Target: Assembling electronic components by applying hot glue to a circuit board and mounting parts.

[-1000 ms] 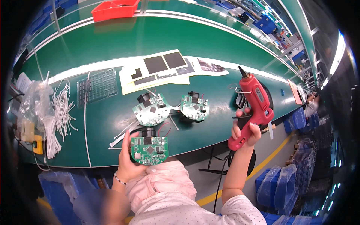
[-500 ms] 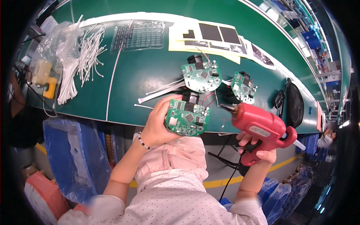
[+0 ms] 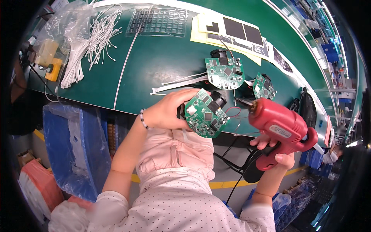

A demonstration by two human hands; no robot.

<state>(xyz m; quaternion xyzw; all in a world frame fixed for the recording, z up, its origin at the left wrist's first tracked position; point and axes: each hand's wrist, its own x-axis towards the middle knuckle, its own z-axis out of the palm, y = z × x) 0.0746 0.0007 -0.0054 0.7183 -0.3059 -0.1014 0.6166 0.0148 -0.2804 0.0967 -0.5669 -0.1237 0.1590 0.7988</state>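
My left hand grips a round green circuit board with a black cylindrical part on it, held just past the front edge of the green table. In my right hand is a red glue gun, its nozzle pointing left, close to the board's right side and its thin red wires. Two more round green boards lie on the table behind the one I hold.
White cable ties and a plastic bag lie at the table's left. A clear gridded sheet, yellow and black sheets, white flat strips and a black oval object also rest there. A blue bin stands below.
The board in my left hand and the glue gun have come closer together, the nozzle now almost at the board. The view has tilted down toward my lap.
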